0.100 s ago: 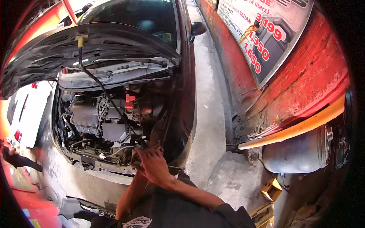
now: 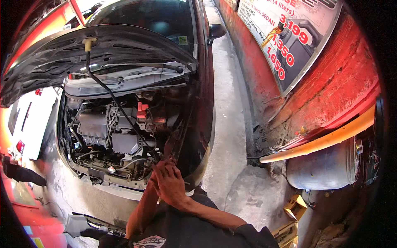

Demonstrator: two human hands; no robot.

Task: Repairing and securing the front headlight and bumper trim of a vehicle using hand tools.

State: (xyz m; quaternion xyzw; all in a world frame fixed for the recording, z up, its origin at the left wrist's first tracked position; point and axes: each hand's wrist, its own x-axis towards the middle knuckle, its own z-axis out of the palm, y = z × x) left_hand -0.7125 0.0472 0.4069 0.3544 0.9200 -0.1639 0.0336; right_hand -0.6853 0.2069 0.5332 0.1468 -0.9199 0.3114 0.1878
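Both my hands are together at the front corner of a dark car (image 2: 202,103), over the edge of its engine bay. My right hand (image 2: 170,188) lies across my left hand (image 2: 152,182), its fingers bent and closed around something I cannot make out. Most of the left hand is hidden beneath it, fingers included. Beside them are a thin hose (image 2: 131,163) and the front crossmember (image 2: 118,178). Farther in are a black engine cover (image 2: 93,122), a grey box-shaped housing (image 2: 125,143) and a red terminal cover (image 2: 142,109).
A bent prop rod (image 2: 103,86) holds up the hood (image 2: 45,53). To the right stand a red wall (image 2: 326,82), a blue drum (image 2: 320,169), an orange tube (image 2: 318,144) and a cardboard box (image 2: 295,206). Another person's dark-clothed limb (image 2: 25,173) shows at the left.
My right hand has turned slightly, with its fingers more upright and bunched over the left. The other person's limb at the left has shifted slightly.
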